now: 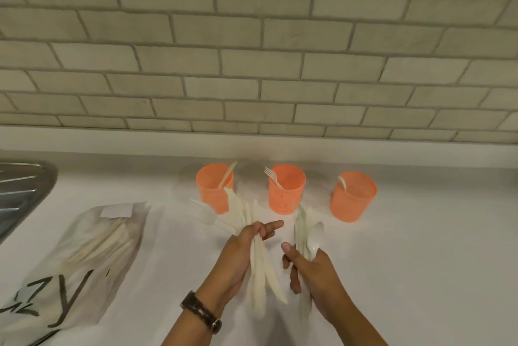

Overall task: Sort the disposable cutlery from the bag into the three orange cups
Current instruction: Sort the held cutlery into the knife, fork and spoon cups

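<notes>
Left hand (241, 258), watch (200, 312) on its wrist, sits nearer than the middle cup (286, 191) and slightly left of it. Its fingers curl round a fanned bundle of white cutlery (259, 270), index finger stretched out. The bundle's far tips reach in front of the left cup (214, 191); pieces are too blurred to tell by type. Right hand (311, 272), nearer than the middle cup and slightly right of it, grips a second, smaller bundle (307, 230) with the thumb raised; a spoon bowl shows in it. The hands are apart. Bag (84, 261), translucent with more cutlery inside, lies flat on the white desk (420, 261), far left of the middle cup. The three orange cups stand in a row, apart: knife (227, 174) in the left, fork (273, 176) in the middle, spoon (342, 181) in the right cup (351, 200). Metal sink drainer (19, 194) at far left. Tiled wall (252, 65) behind the cups.
</notes>
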